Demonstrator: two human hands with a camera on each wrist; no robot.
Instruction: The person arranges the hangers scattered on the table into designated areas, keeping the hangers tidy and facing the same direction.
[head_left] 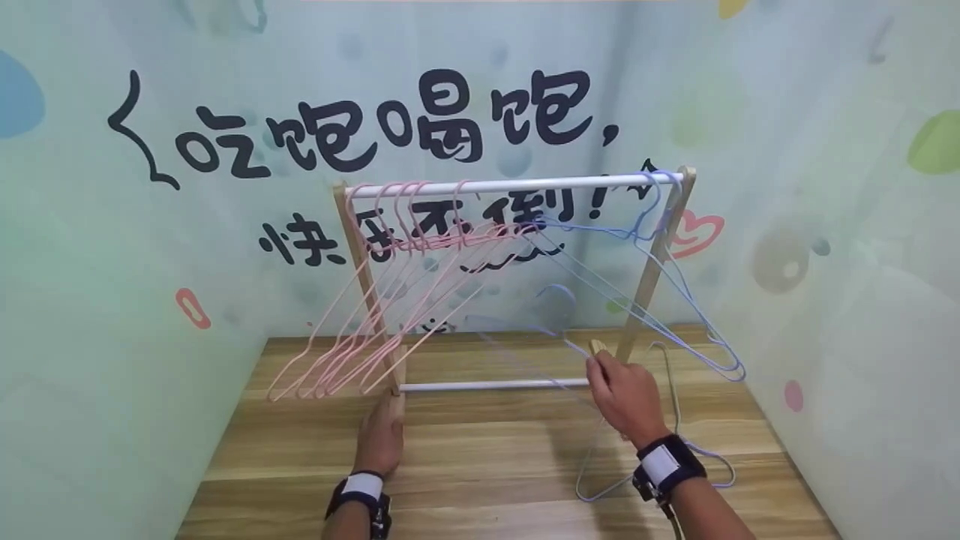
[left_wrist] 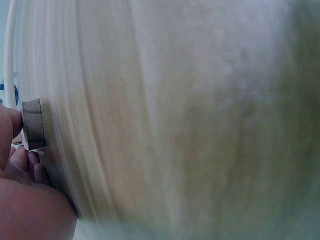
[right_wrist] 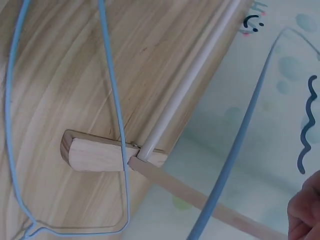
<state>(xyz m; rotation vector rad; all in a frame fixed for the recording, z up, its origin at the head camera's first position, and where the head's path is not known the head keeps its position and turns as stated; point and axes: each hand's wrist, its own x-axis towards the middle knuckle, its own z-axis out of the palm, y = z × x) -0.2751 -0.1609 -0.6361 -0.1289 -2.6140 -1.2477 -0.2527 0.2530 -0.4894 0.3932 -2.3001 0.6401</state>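
Observation:
My left hand (head_left: 380,436) grips the front of the rack's wooden left foot (left_wrist: 33,125), whose end shows between thumb and fingers in the left wrist view. In the head view, my right hand (head_left: 626,397) pinches a blue clothes hanger (head_left: 576,347), blurred and held in front of the rack with its hook upward. That hanger crosses the right wrist view as a slanted blue wire. The white rail (head_left: 517,184) of the rack carries several pink hangers (head_left: 450,262) on the left and blue hangers (head_left: 701,304) at the right end.
Another blue hanger (right_wrist: 116,95) lies on the wooden table (head_left: 480,472), partly over the rack's right foot (right_wrist: 97,154). A white lower bar (head_left: 495,385) joins the rack's sides. Printed walls (head_left: 112,300) enclose the table behind and on both sides.

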